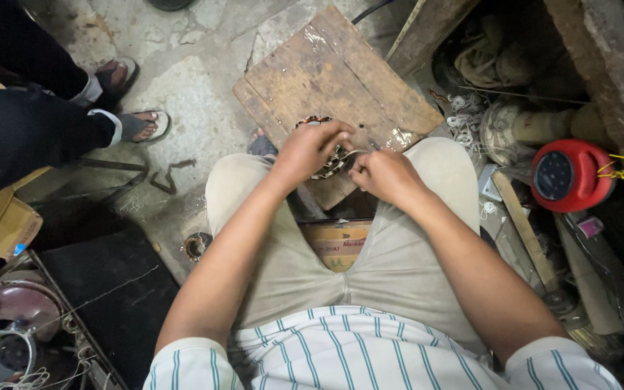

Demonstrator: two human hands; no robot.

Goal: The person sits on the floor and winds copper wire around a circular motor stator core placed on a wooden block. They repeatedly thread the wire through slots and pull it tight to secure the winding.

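Gripping wire coil [330, 162], tan labelled carton [339, 244] below

I count two hands at work, my left hand [310, 148] and right hand [384, 175], on one coil of wire [326, 162]. One wooden board [334, 79] lies beneath them. One red round case [568, 175] sits to the right. Two sandalled feet [128, 101] stand nearby, and one cardboard box [337, 242] shows between my knees.
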